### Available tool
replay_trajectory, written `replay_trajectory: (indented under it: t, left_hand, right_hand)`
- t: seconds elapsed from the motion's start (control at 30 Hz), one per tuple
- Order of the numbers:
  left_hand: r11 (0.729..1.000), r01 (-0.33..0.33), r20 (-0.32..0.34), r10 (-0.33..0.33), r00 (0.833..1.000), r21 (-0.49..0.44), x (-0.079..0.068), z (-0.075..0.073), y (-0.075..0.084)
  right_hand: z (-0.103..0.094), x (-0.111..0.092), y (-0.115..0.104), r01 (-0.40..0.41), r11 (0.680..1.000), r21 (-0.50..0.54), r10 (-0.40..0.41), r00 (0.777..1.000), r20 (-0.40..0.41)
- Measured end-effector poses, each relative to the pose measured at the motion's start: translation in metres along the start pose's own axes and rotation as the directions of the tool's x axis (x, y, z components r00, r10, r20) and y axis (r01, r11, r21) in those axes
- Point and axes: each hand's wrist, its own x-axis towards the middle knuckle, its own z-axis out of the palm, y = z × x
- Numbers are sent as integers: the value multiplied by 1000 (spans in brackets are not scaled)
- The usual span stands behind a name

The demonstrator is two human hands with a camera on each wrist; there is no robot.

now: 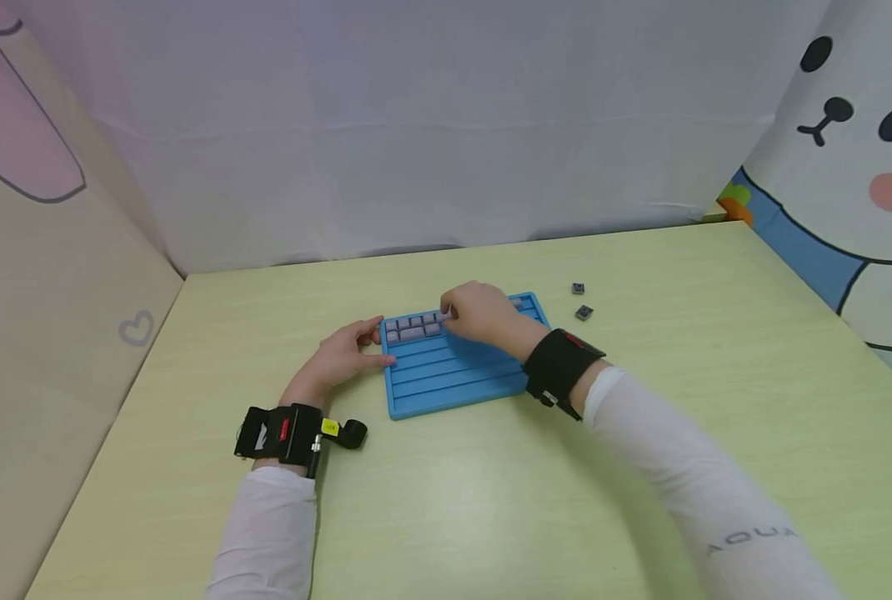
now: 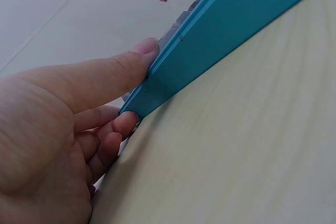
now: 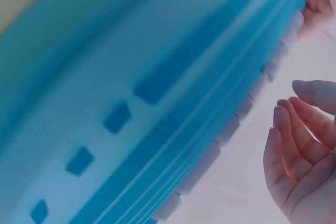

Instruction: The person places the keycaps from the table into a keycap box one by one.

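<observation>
A blue ridged tray (image 1: 453, 375) lies flat on the table, with rows of lilac-grey keycaps (image 1: 412, 334) along its upper left. Another pale keycap (image 1: 517, 303) shows near the tray's far right corner. My left hand (image 1: 348, 354) grips the tray's left edge, thumb on the near side and fingers around the far corner, as the left wrist view (image 2: 105, 85) shows. Over the back rows hovers my right hand (image 1: 479, 312), fingers loosely bent. In the right wrist view its fingertips (image 3: 283, 109) and thumb are slightly apart, with nothing visible between them.
Two small dark square pieces, one farther back (image 1: 578, 288) and one nearer (image 1: 584, 312), lie right of the tray on the pale wooden table (image 1: 431, 500). A white curtain (image 1: 416, 167) hangs behind the table, and printed cloth (image 1: 851, 208) borders the right side.
</observation>
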Motion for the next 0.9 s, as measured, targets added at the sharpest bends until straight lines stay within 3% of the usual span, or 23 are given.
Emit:
replay_trajectory:
  t: [0.27, 0.47, 0.7, 0.9]
  left_hand:
    - [1000, -12, 0, 12, 1000, -1, 1, 1, -1]
    - [1000, 1, 4, -1, 1000, 7, 1, 0, -2]
    - [1000, 12, -1, -12, 1000, -7, -1, 1, -3]
    - [1000, 12, 4, -12, 1000, -24, -2, 1, -2]
  right_hand:
    - [-19, -10, 24, -56, 983, 172, 71, 994, -83]
    - [-32, -23, 54, -144, 955, 259, 172, 981, -91]
    - [-40, -36, 93, -217, 954, 207, 239, 967, -88]
    - [-51, -47, 114, -268, 954, 135, 279, 958, -70]
